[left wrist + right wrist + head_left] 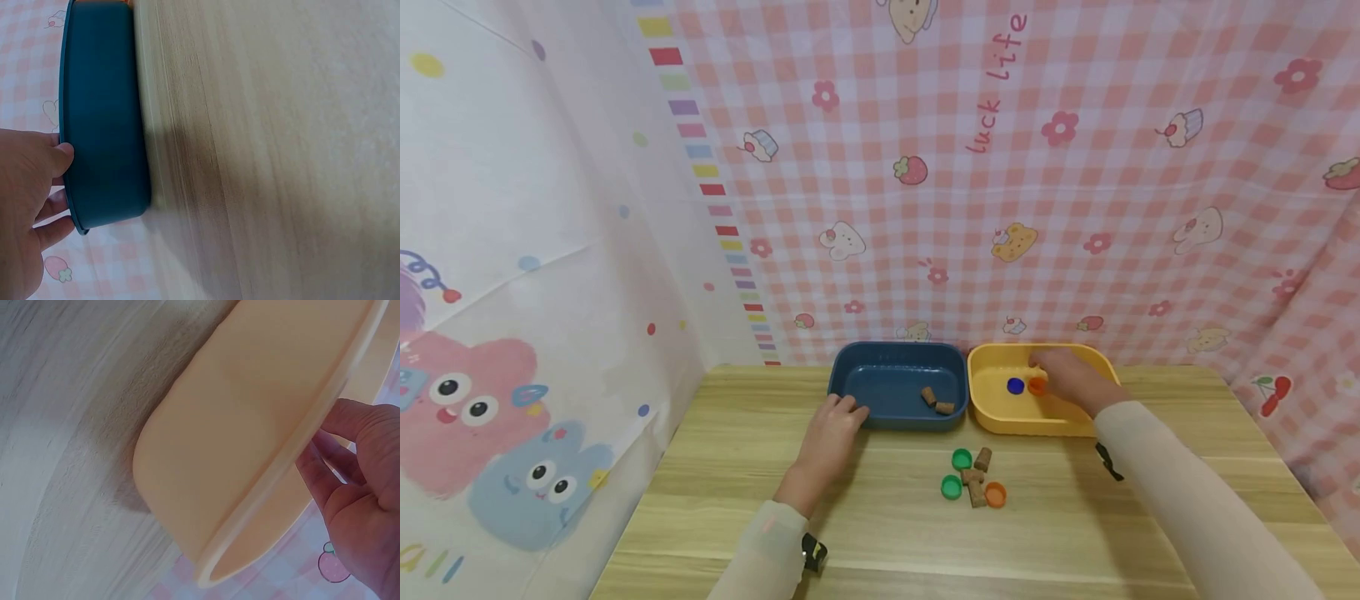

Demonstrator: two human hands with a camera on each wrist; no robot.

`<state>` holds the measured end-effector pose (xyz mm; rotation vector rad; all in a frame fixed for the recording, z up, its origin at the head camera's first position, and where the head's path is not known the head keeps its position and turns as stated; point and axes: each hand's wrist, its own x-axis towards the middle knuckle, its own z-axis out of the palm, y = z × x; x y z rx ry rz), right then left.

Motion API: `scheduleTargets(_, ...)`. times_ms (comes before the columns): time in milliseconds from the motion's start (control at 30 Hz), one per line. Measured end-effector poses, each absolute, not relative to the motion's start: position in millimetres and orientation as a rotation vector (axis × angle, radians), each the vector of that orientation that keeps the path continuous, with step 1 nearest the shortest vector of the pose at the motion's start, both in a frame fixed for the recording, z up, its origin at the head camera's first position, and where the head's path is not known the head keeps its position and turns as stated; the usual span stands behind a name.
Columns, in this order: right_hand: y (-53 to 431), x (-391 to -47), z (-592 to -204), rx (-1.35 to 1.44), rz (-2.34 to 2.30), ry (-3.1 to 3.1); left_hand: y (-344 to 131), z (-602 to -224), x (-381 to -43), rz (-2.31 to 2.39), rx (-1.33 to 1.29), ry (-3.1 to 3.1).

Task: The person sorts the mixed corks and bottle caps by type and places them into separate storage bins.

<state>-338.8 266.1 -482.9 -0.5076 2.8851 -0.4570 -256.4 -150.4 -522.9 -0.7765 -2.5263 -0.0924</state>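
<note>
My left hand (835, 429) holds the front left corner of the blue tray (898, 422), thumb outside the rim and other fingers behind it in the left wrist view. Two corks (945, 408) lie in that tray's right part. Over the yellow tray (1030, 427) my right hand (1067, 379) reaches down inside. A blue bottle cap (1015, 386) and an orange cap (1036, 386) are in there, the orange one right by my fingers. In the right wrist view the tray's rim (300, 440) hides the right fingertips, so whether they pinch anything is unclear.
In front of the trays, several corks (976, 493) lie in a cluster on the wooden table (880, 533). Two green caps (951, 487) and an orange bottle cap (996, 495) lie around them. A checked cloth (865, 200) hangs behind the trays.
</note>
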Motion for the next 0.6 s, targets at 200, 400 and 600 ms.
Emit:
scheduleTargets(200, 275.3, -338.2, -484.9, -0.593, -0.4, 2.948, -150.4, -524.0, -256.5, -0.106, -0.774, -2.505)
scheduleTargets(400, 279.4, -333.8, -481.0, -0.643, -0.381, 2.952, -150.2, -524.6, -256.7, -0.101, -0.774, -2.501)
scheduleTargets(600, 279.4, -327.1, -477.5, -0.649, -0.374, 2.937, -149.6, -524.7, -257.2, -0.089, -0.765, -2.508)
